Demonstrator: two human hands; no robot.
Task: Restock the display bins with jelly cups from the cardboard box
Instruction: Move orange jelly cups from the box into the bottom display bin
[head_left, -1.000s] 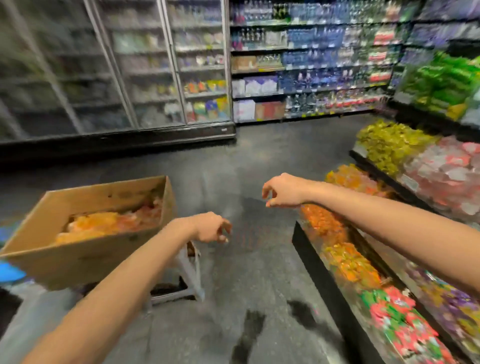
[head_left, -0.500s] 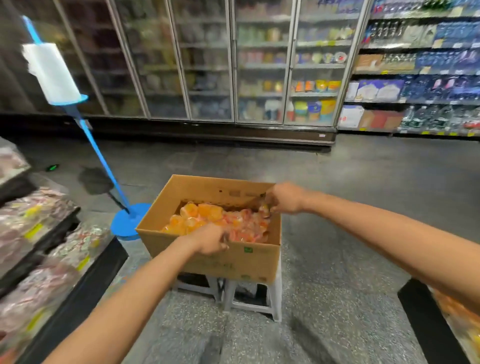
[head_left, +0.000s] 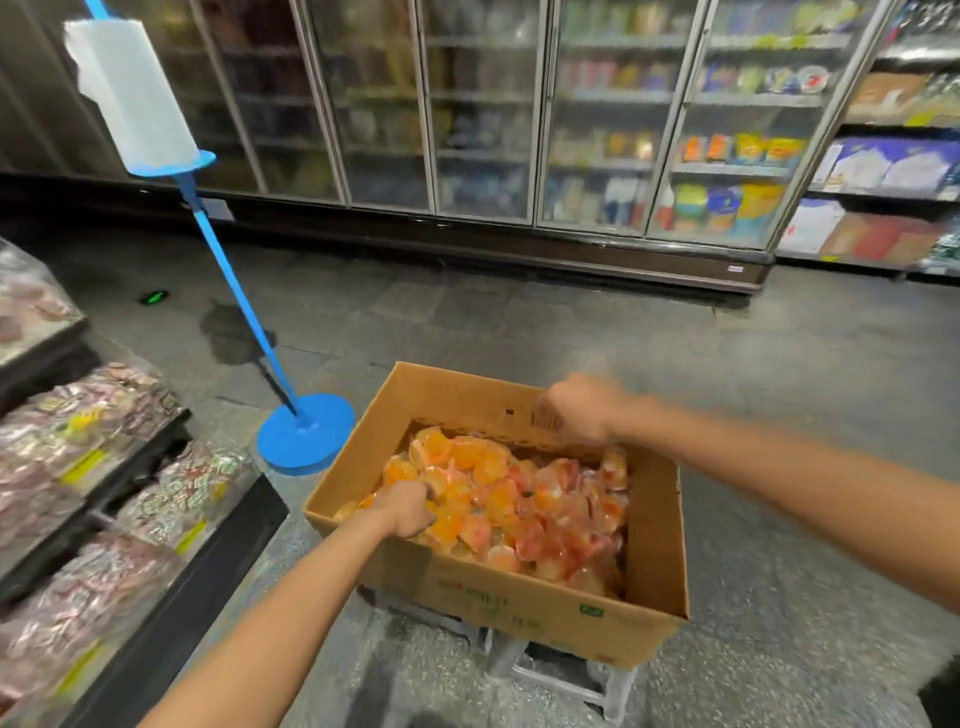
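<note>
Jelly cups (head_left: 498, 499) are heaped inside the open cardboard box (head_left: 519, 605), orange ones toward the left and far side, pink and red ones toward the right. The box is propped on a pale stool (head_left: 561, 675) on the floor, probably so that its contents can be reached without bending low, and it is set just beside the display bins (head_left: 104, 493) at the left edge, which keeps the carry short.

The left hand (head_left: 404, 506) is sunk among the orange cups near the box's left wall, its fingers curled into the pile; a handful appears to be gripped, though the cups enclosed are hidden beneath the knuckles. The right hand (head_left: 582, 410) is held over the far right rim of the box with its fingers curled. It is blurred by motion, so it cannot be told whether the cardboard edge is pinched to steady the box, whether a cup is held, or whether nothing is held at all.

The bins are seen only in part and smeared; their wrapped goods cannot be identified, and how full they are cannot be judged. The stool is largely covered by the box. A blue stand (head_left: 306, 439) carrying a white roll (head_left: 132, 88) leans beyond the box, and the fridge doors (head_left: 483, 104) behind are too soft for labels to be read.
</note>
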